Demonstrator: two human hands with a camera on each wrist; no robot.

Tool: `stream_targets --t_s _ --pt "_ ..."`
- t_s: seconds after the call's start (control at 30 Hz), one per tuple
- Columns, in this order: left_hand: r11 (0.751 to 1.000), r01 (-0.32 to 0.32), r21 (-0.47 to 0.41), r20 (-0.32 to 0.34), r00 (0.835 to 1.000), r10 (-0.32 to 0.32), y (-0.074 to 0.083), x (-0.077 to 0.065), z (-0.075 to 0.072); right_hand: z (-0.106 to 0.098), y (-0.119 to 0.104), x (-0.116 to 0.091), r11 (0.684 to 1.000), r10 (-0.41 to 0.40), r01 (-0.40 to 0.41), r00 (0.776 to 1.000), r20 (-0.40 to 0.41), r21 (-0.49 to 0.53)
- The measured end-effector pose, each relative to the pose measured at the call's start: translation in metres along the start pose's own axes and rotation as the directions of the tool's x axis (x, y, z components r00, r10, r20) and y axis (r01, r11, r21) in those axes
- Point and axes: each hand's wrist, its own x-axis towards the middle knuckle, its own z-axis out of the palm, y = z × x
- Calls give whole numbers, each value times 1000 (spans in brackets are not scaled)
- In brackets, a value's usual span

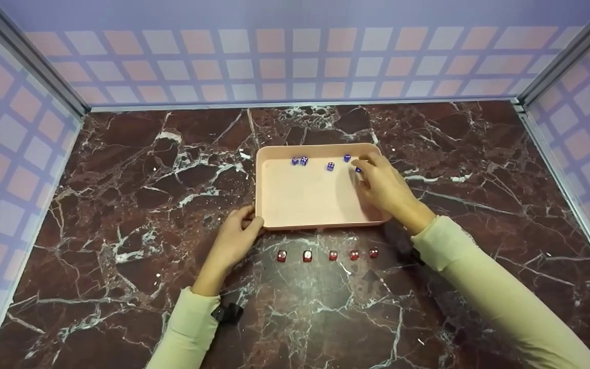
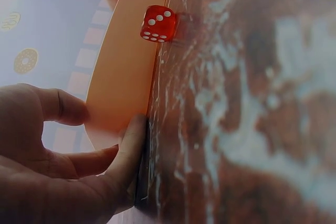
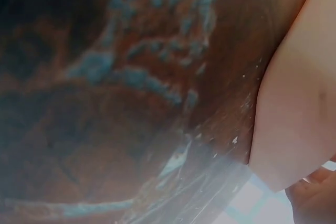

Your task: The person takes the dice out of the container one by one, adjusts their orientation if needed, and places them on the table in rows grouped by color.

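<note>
A shallow pale-pink tray lies on the marbled table, with several blue dice along its far side. My right hand reaches over the tray's right wall and pinches a blue die between thumb and fingertips. In the right wrist view, only part of that hand shows past the tray wall. At the near left corner, my left hand holds the tray, its thumb in front and fingers at the left side. The left wrist view shows its fingertips against the tray wall.
Several red dice stand in a spaced row on the dark marbled table, just in front of the tray. Checkered panels enclose the back and both sides.
</note>
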Motion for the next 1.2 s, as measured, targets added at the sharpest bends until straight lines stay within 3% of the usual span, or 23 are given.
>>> stream_targets --t_s 0.2,0.43,0.73,0.97,1.2 --pt "1000 -3 11 -1 1000 3 0 0 0 3 -1 2 1000 2 -1 999 38 -31" --pt "1000 -6 -5 -1 1000 6 1 0 0 8 0 2 997 -34 34 999 -8 -62" --pt "1000 1 -12 -8 1000 -1 0 0 0 11 2 -1 999 -34 33 998 -59 -7" --pt "1000 1 -9 -4 1000 -1 0 0 0 10 4 -3 1000 -12 13 999 -32 25" --pt "1000 8 -3 -5 1000 -8 0 -1 1 10 3 -4 997 -40 42 998 -38 58"
